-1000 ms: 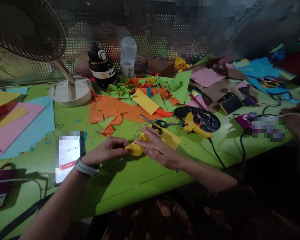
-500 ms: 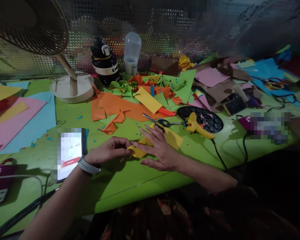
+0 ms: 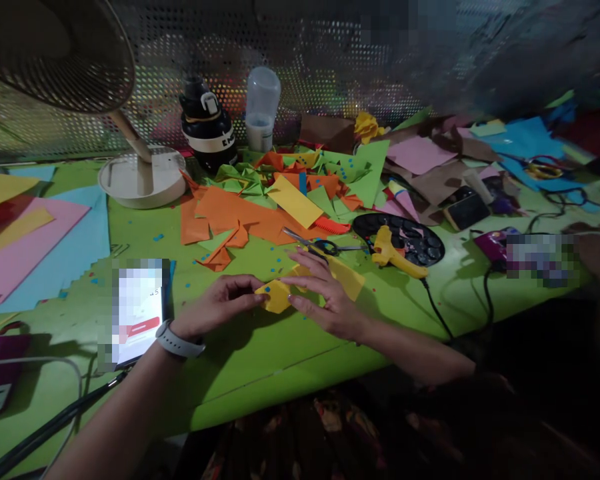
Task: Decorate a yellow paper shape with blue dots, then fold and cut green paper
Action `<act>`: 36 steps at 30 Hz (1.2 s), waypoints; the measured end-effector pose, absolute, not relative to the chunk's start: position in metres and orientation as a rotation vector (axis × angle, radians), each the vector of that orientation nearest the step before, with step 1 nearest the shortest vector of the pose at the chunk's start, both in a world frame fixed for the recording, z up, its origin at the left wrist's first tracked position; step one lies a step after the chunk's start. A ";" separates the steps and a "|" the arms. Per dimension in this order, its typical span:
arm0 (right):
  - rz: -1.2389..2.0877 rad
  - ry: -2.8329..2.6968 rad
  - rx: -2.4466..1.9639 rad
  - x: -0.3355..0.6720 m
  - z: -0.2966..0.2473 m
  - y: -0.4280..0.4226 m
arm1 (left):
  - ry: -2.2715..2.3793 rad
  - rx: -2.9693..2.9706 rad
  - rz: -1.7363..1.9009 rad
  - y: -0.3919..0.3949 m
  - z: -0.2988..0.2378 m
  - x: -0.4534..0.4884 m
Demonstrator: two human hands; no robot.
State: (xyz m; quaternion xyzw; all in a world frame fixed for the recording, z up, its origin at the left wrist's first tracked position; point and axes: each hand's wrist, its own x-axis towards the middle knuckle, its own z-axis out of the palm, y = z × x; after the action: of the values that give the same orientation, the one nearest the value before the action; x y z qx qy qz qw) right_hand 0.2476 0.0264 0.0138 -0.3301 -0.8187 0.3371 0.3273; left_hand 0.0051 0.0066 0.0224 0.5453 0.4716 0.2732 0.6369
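A small piece of folded yellow paper (image 3: 277, 298) is between my two hands, just above the green tabletop. My left hand (image 3: 227, 300) pinches its left end between thumb and fingers. At the right end, the thumb and index fingertip of my right hand (image 3: 327, 303) touch the paper's edge, with the other fingers stretched out beyond it. Another yellow sheet (image 3: 349, 277) lies flat beside my right hand and is partly hidden by it. Scissors with dark handles (image 3: 330, 247) rest just past my right fingertips.
A yellow glue gun (image 3: 395, 253) lies on a black palette (image 3: 427, 250). Orange paper (image 3: 240, 210) and green scraps spread behind. A phone (image 3: 139, 313) is by my left wrist. A fan (image 3: 143, 177), black bottle (image 3: 207, 137) and clear bottle (image 3: 263, 100) stand at the back.
My right hand has lifted from lying spread over the yellow paper, and its thumb and index finger are now at the edge. The paper is turned, showing a broader face.
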 end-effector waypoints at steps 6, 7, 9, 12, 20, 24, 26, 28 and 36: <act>0.787 -2.165 -0.885 0.246 0.012 0.024 | 1.061 1.226 0.645 0.003 0.017 0.009; 0.783 -2.164 -0.886 0.247 0.012 0.024 | 1.063 1.228 0.648 0.003 0.017 0.010; 0.778 -2.165 -0.877 0.247 0.014 0.024 | 1.066 1.239 0.663 0.003 0.019 0.012; 0.768 -2.188 -0.880 0.248 0.015 0.024 | 1.076 1.253 0.685 0.003 0.021 0.015; 0.749 -2.254 -0.832 0.249 0.015 0.024 | 1.090 1.214 0.729 0.002 0.021 0.018; 0.752 -2.238 -0.781 0.248 0.015 0.025 | 1.071 1.211 0.749 0.002 0.019 0.018; 0.759 -2.231 -0.770 0.248 0.014 0.026 | 1.064 1.207 0.748 0.002 0.019 0.018; 0.764 -2.231 -0.775 0.248 0.013 0.027 | 1.060 1.208 0.744 0.002 0.019 0.017; 0.781 -2.237 -0.749 0.248 0.015 0.026 | 1.063 1.203 0.755 0.002 0.019 0.017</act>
State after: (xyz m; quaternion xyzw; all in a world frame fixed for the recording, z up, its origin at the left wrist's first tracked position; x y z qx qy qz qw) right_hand 0.2482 0.0263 0.0146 -0.2855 -0.8521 0.2974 0.3224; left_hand 0.0170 0.0019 0.0193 0.5258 0.4646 0.3301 0.6315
